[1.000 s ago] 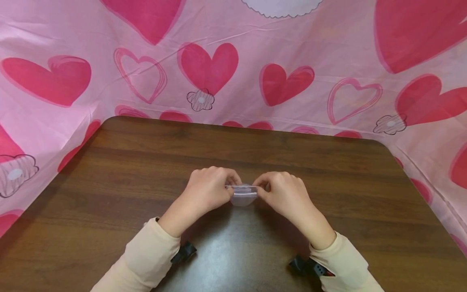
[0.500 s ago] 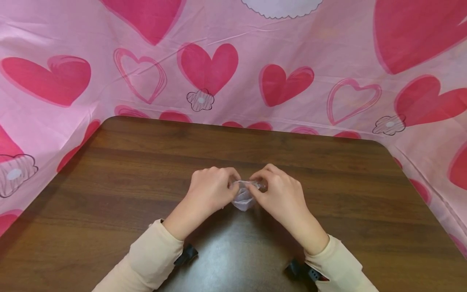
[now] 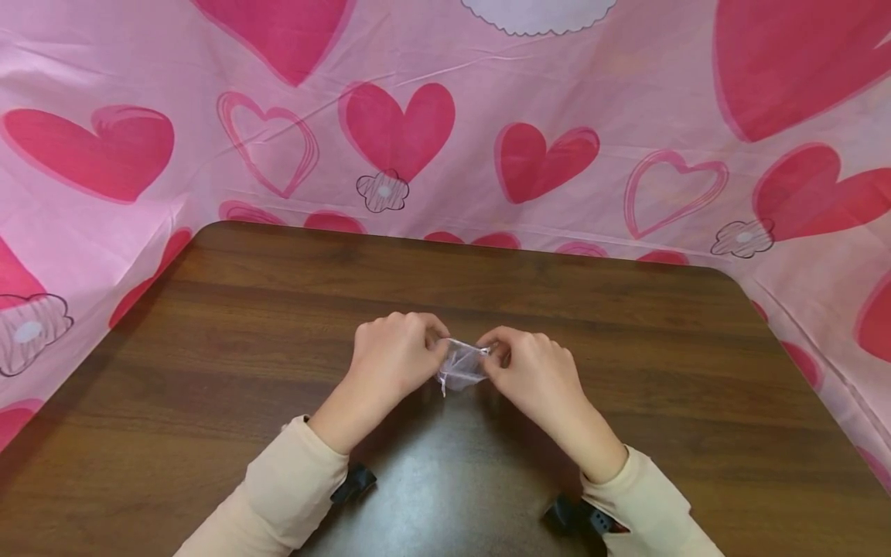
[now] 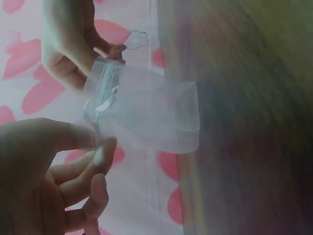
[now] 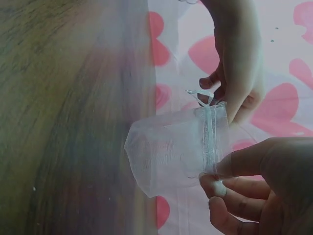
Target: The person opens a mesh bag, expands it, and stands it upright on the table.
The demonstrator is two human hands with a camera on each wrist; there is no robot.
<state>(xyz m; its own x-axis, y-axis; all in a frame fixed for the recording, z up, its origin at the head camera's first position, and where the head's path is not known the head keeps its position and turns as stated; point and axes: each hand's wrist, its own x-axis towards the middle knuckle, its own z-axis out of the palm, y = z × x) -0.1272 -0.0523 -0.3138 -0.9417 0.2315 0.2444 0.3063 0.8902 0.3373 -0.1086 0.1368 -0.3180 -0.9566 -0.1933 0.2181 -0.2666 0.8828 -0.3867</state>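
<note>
Above the middle of the table (image 3: 209, 309), both hands pinch the top of a small sheer pouch (image 3: 462, 367). The left hand (image 3: 390, 360) and right hand (image 3: 536, 371) have drawn closer together, so the pouch mouth now looks bunched rather than stretched flat.

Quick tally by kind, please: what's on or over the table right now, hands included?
Hands: 2 (left hand, right hand)
Sheer drawstring pouch: 1, pinched at its top by both hands
Table: 1
Heart-print cloth: 1
Total: 5
</note>
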